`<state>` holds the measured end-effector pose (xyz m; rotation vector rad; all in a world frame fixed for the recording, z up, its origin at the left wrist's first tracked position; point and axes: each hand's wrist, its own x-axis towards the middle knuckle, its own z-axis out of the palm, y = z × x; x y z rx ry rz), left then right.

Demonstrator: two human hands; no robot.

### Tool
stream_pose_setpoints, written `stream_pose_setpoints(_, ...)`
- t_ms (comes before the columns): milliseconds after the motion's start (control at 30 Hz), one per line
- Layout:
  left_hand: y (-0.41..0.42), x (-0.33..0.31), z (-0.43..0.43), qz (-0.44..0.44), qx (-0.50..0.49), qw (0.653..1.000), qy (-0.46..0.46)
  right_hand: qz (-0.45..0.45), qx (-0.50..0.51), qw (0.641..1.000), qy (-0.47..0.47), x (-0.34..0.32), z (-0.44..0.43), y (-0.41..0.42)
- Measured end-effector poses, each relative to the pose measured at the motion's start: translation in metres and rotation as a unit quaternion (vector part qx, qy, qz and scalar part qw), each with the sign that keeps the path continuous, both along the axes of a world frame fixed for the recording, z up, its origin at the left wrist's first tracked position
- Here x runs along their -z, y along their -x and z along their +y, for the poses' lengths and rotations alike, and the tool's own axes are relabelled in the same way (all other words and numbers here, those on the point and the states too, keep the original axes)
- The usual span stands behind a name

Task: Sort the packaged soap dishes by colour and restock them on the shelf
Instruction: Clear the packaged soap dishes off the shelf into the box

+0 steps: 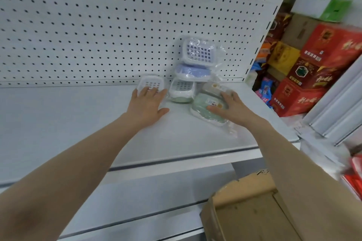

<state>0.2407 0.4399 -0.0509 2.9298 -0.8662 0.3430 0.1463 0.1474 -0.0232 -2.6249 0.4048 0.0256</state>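
Observation:
Several packaged soap dishes sit at the back right of the white shelf (82, 123). A blue-purple dish (198, 53) leans upright against the pegboard on top of a second blue one (193, 72). Below them lies a green dish (181, 91). My left hand (147, 101) lies flat with straight fingers on a white dish with pink holes (150, 82). My right hand (233, 106) grips a green dish (205, 109) in its clear bag. A beige dish (213, 87) lies just behind it.
The white pegboard (98, 25) backs the shelf. An open cardboard box (244, 211) stands below at the lower right. Red and yellow cartons (313, 64) are stacked beyond the shelf's right end. A lower shelf (137, 201) runs underneath.

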Motion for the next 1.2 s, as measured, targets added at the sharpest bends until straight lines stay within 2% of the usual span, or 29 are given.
stream_pose_setpoints(67,0.003,0.001,0.005,-0.012,0.011,1.0,0.025,-0.006,-0.005,1.0,-0.019,0.002,0.007,0.0)
stream_pose_setpoints(367,0.029,0.003,0.054,-0.099,-0.01,0.991,0.09,-0.072,-0.028,0.994,0.073,0.021,0.091,0.031)
stream_pose_setpoints(733,0.084,0.0,0.156,-0.142,-0.176,0.966,0.125,-0.105,-0.14,0.983,0.063,0.024,0.209,0.043)
stream_pose_setpoints(833,0.095,-0.003,0.181,-0.097,-0.233,0.959,0.126,-0.111,-0.168,0.977,0.065,0.022,0.233,0.036)
stream_pose_setpoints(967,0.094,-0.001,0.198,0.02,-0.336,0.939,0.074,-0.131,-0.176,0.97,0.101,0.019,0.252,0.029)
stream_pose_setpoints(1033,0.093,0.0,0.2,0.062,-0.34,0.93,0.123,-0.14,-0.178,0.968,0.107,0.017,0.256,0.027)
stream_pose_setpoints(1200,0.113,-0.01,0.206,-0.02,-0.291,0.914,0.281,-0.193,-0.179,0.954,0.145,0.014,0.259,0.024)
